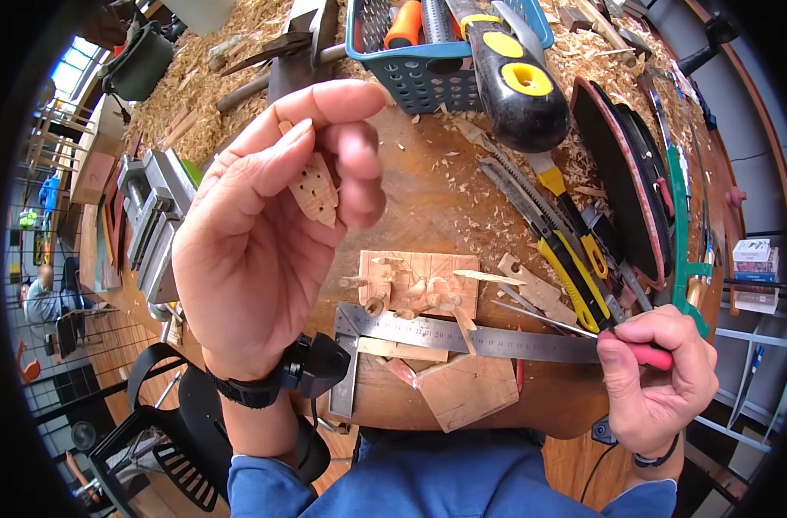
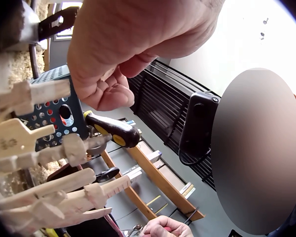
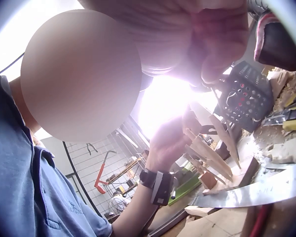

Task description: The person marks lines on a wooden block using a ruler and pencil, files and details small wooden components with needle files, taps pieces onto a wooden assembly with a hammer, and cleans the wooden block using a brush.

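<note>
Raised over the bench, my left hand point(image 1: 259, 229) pinches a small pointed wooden piece point(image 1: 316, 192) with several dark holes between thumb and fingers. In the left wrist view, the curled fingers hide most of it. My right hand point(image 1: 657, 371), low at the right, grips the red handle point(image 1: 651, 355) of a thin-shafted tool, its metal shaft pointing left across the bench. The kind of tool I cannot tell. Between the hands sits a wooden block point(image 1: 374, 269) with several carved wooden sticks standing in it. A steel square point(image 1: 514, 344) lies just in front of the block.
A blue perforated basket point(image 1: 419, 82) of tools stands at the back, a black-and-yellow handle point(image 1: 527, 104) jutting from it. Yellow cutters point(image 1: 575, 281) lie at the right. A metal vise point(image 1: 156, 216) is at the left. Wood shavings point(image 1: 190, 95) cover the back; a wood offcut point(image 1: 469, 388) lies in front.
</note>
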### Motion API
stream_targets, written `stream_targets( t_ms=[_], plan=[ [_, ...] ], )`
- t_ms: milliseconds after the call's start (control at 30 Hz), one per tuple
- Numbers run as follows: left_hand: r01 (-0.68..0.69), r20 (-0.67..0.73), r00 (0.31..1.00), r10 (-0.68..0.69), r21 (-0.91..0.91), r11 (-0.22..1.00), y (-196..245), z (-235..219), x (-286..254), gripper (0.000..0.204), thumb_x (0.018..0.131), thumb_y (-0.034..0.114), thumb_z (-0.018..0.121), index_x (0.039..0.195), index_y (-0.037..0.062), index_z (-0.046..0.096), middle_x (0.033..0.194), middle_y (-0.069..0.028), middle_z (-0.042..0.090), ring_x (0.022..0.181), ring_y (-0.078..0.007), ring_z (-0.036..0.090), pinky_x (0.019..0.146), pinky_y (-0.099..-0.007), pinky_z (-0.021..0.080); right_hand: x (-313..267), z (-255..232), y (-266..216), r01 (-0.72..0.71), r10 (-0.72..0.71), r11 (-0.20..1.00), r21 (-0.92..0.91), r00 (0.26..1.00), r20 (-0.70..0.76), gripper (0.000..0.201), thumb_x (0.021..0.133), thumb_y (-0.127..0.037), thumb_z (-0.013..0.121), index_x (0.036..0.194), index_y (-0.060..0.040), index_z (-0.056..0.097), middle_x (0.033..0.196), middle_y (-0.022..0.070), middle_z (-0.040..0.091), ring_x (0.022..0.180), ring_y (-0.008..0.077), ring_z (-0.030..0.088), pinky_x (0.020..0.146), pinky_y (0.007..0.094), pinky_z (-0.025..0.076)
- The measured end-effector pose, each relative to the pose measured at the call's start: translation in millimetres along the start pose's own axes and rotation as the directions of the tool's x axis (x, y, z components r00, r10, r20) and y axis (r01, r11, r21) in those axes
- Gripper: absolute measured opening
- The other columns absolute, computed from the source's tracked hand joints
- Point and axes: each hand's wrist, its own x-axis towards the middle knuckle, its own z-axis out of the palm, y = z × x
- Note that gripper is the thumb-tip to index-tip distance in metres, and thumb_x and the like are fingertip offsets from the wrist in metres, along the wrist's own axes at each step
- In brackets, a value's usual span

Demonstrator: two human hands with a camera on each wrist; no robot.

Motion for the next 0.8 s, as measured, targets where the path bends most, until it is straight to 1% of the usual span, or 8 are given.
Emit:
stream_targets(
  t_ms=[33, 100, 200, 400, 467, 600, 700, 800],
  plan=[
    [0.001, 0.0, 1.0, -0.001, -0.001, 1.0, -0.7, -2.0, 0.2, 0.043, 0.107, 0.011, 0.042, 0.142, -0.0149, 0.046, 0.105, -0.0142, 0.058, 0.084, -0.0184, 0.052, 0.076, -0.0299, 0.045, 1.2, 0.6, -0.8, -0.001, 0.001, 1.0, -0.001, 1.0, 0.001, 0.019, 0.08, 0.0, 0.086, 0.091, 0.0019, 0.07, 0.075, 0.0111, 0.07, 0.06, 0.0145, 0.065, 0.057, 0.0242, 0.049],
    [-0.02, 0.114, 0.993, 0.023, -0.028, 0.999, -1.7, -9.0, 1.8, 0.041, 0.108, 0.011, 0.04, 0.139, -0.0146, 0.048, 0.092, -0.0084, 0.053, 0.071, -0.0128, 0.043, 0.065, -0.0264, 0.039, 6.4, 5.0, -3.9, 0.024, -0.023, 1.0, -0.014, 0.999, 0.041, 0.022, 0.08, -0.003, 0.089, 0.091, 0.0025, 0.07, 0.074, 0.0111, 0.071, 0.061, 0.0143, 0.066, 0.057, 0.0239, 0.05],
    [0.001, 0.141, 0.99, 0.007, -0.059, 0.998, -0.8, -13.0, 2.3, 0.04, 0.108, 0.012, 0.038, 0.136, -0.0141, 0.05, 0.083, -0.0042, 0.047, 0.065, -0.0094, 0.036, 0.058, -0.0246, 0.033, 13.2, 16.8, -2.6, 0.082, -0.084, 0.996, 0.029, 0.995, 0.057, 0.022, 0.081, -0.003, 0.089, 0.091, 0.0024, 0.07, 0.073, 0.0102, 0.071, 0.059, 0.0155, 0.066, 0.055, 0.0252, 0.051],
    [0.003, 0.144, 0.989, 0.006, -0.062, 0.998, -1.9, -12.9, -0.3, 0.04, 0.107, 0.013, 0.04, 0.136, -0.0135, 0.051, 0.076, -0.0006, 0.04, 0.063, -0.0083, 0.034, 0.054, -0.0241, 0.03, 22.0, 23.1, -4.9, 0.142, -0.142, 0.99, 0.006, 0.985, 0.096, 0.022, 0.079, -0.001, 0.089, 0.089, 0.0004, 0.069, 0.071, 0.0094, 0.069, 0.056, 0.0169, 0.066, 0.052, 0.0261, 0.05],
    [0.006, 0.139, 0.99, 0.002, -0.057, 0.998, -0.9, -11.4, -1.2, 0.04, 0.107, 0.014, 0.041, 0.135, -0.0135, 0.051, 0.075, 0.0002, 0.038, 0.063, -0.008, 0.033, 0.054, -0.0239, 0.029, 22.8, 20.8, -10.3, 0.084, -0.081, 0.996, -0.014, 0.984, 0.161, 0.021, 0.081, -0.001, 0.087, 0.091, 0.0023, 0.069, 0.078, 0.011, 0.072, 0.066, 0.017, 0.067, 0.062, 0.0257, 0.05],
    [0.007, 0.148, 0.989, 0.003, -0.066, 0.998, -1.8, -10.5, -1.7, 0.04, 0.106, 0.015, 0.042, 0.132, -0.0129, 0.054, 0.073, 0.0022, 0.035, 0.061, -0.0072, 0.03, 0.053, -0.0235, 0.027, 27.9, 19.5, -17.7, 0.136, -0.12, 0.989, -0.058, 0.967, 0.224, 0.02, 0.081, -0.001, 0.086, 0.092, 0.0015, 0.07, 0.077, 0.01, 0.071, 0.064, 0.0166, 0.066, 0.058, 0.026, 0.049],
    [-0.006, 0.133, 0.991, 0.013, -0.055, 0.998, -2.9, -9.6, -1.9, 0.039, 0.106, 0.015, 0.043, 0.131, -0.0121, 0.056, 0.072, 0.0032, 0.034, 0.061, -0.0067, 0.028, 0.053, -0.0235, 0.025, 36.6, 21.6, -23.5, 0.202, -0.181, 0.978, -0.055, 0.949, 0.259, 0.021, 0.08, 0.0, 0.086, 0.092, 0.0004, 0.069, 0.075, 0.0099, 0.069, 0.061, 0.0193, 0.065, 0.053, 0.028, 0.048],
    [-0.002, 0.139, 0.99, 0.013, -0.081, 0.997, -4.2, -10.4, -0.5, 0.04, 0.106, 0.018, 0.043, 0.13, -0.0113, 0.057, 0.072, 0.0042, 0.033, 0.06, -0.0065, 0.028, 0.052, -0.0235, 0.023, 51.9, 22.9, -34.0, 0.455, -0.371, 0.881, -0.131, 0.835, 0.407, 0.025, 0.073, 0.0, 0.085, 0.091, 0.0005, 0.067, 0.073, 0.0104, 0.063, 0.058, 0.0247, 0.064, 0.05, 0.0325, 0.049]
  ],
)
